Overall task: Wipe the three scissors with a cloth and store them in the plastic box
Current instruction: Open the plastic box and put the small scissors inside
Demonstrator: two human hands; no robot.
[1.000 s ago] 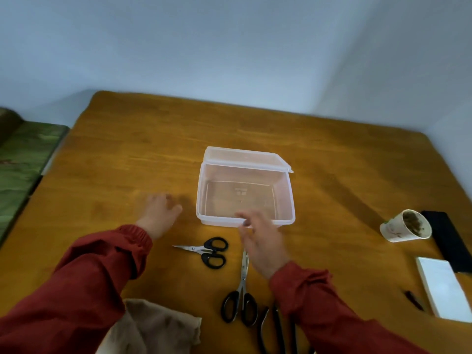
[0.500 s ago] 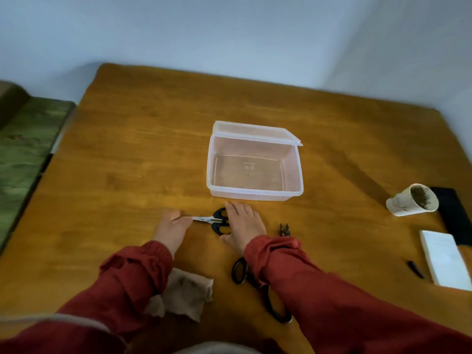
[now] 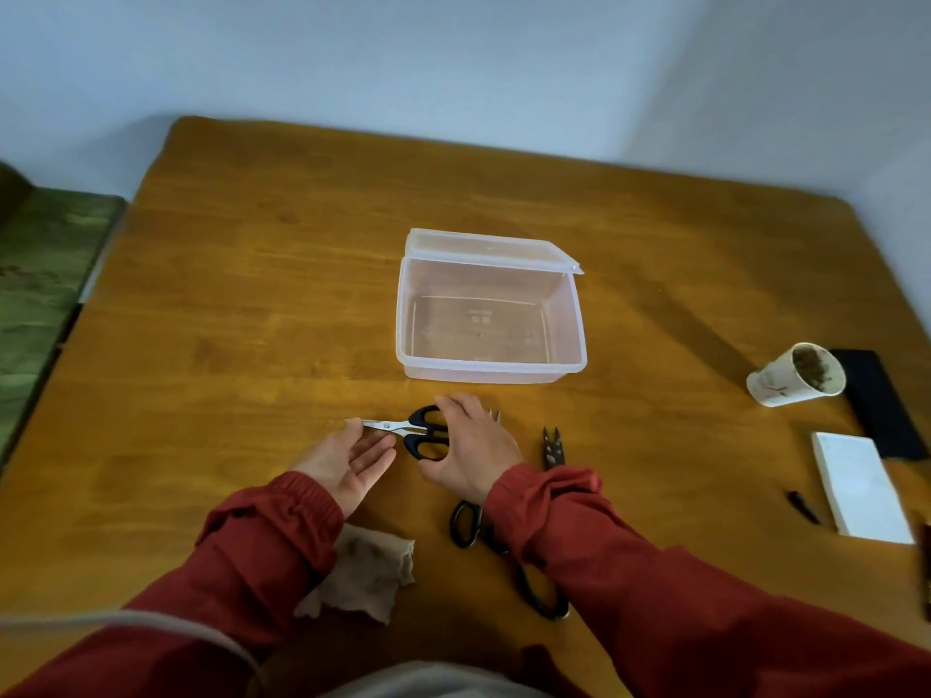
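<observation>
Our right hand (image 3: pixel 468 448) grips the small scissors (image 3: pixel 403 429) by their black loops, our flat left hand (image 3: pixel 347 458) touching the blade tip; light, stiff, sharp, so handles seem safest

Right hand (image 3: pixel 471 448) grips small scissors (image 3: pixel 403 429) by black handles; left hand (image 3: pixel 347 458) touches blade tip; open plastic box (image 3: pixel 491 372) beyond.

Counted 3 scissors: small pair (image 3: pixel 420 435), large pair (image 3: pixel 464 526), snips (image 3: pixel 552 448). Also 1 plastic box (image 3: pixel 491 367), 1 cloth (image 3: pixel 368 576), 1 paper cup (image 3: pixel 791 377), 1 white pad (image 3: pixel 861 488).
</observation>
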